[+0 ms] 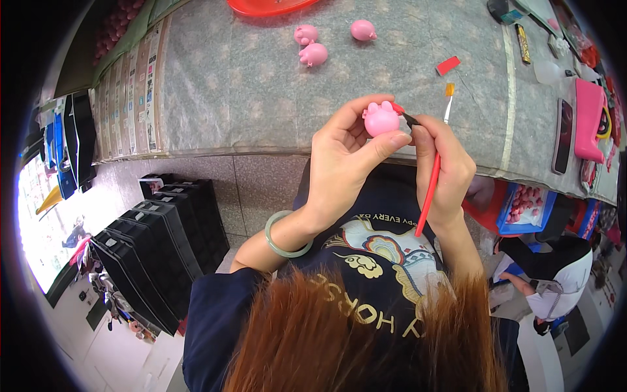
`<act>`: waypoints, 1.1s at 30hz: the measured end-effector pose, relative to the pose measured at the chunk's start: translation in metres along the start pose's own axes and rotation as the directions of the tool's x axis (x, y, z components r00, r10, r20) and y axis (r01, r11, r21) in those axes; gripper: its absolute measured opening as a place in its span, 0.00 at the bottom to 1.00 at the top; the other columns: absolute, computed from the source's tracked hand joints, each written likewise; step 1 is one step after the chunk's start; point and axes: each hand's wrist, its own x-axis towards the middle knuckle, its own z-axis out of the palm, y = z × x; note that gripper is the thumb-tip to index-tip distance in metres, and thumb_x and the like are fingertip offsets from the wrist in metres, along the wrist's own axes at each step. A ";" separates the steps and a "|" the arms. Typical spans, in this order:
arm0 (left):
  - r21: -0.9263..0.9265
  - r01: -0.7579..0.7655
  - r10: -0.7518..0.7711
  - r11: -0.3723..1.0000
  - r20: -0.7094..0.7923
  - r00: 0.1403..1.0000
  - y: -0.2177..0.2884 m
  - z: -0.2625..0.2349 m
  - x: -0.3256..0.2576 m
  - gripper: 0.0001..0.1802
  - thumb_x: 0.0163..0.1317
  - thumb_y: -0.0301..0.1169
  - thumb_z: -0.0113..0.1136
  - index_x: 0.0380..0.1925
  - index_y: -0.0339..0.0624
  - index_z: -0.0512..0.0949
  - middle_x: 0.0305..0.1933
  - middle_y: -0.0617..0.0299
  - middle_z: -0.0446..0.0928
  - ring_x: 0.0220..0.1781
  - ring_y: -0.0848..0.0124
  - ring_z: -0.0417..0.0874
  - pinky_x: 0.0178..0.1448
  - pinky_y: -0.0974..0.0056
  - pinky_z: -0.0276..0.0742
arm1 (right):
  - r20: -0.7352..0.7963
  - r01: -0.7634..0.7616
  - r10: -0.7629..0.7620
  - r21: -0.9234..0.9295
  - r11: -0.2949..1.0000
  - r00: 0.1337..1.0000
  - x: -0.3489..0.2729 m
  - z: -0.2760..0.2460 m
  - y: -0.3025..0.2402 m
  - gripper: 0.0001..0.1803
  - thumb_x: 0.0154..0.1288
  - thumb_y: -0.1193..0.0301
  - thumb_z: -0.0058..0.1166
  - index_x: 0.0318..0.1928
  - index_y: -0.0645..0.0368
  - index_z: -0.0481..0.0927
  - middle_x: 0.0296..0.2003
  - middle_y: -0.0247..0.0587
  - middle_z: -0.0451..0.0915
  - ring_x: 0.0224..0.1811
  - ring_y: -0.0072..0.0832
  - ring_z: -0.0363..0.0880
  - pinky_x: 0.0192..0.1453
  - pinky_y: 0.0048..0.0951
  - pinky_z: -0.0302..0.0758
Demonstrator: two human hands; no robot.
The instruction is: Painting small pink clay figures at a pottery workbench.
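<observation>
My left hand (343,153) is closed around a small round pink pig figure (381,121), pinched between thumb and fingers with its ears up. On the right, my right hand (445,163) grips a paintbrush (432,189). Its red handle slants down below the palm, while the yellowish bristles point up toward the table. Between that hand's thumb and fingertips is also a dark, thin-tipped tool (410,120), most of it hidden. A small red bit (397,108) shows at its tip, against the figure's side.
Three more pink figures, one of them a pig figure (313,55), lie on the grey-covered table (248,98) beyond my hands. A red basin (271,6) stands at the far edge. Rightward are a red block (448,66), a phone (562,136) and a pink holder (590,121). Black crates (157,242) stand lower left; a person (552,281) is lower right.
</observation>
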 end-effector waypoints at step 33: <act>0.134 -0.054 0.057 0.989 -0.020 0.998 -0.001 -0.003 -0.001 0.21 0.51 0.20 0.60 0.47 0.32 0.71 0.43 0.60 0.73 0.43 0.78 0.73 0.49 0.74 0.70 | 0.027 0.040 -0.041 0.032 0.999 0.999 0.000 -0.002 0.000 0.07 0.53 0.78 0.55 0.35 0.63 0.75 0.23 0.46 0.75 0.19 0.37 0.73 0.23 0.28 0.69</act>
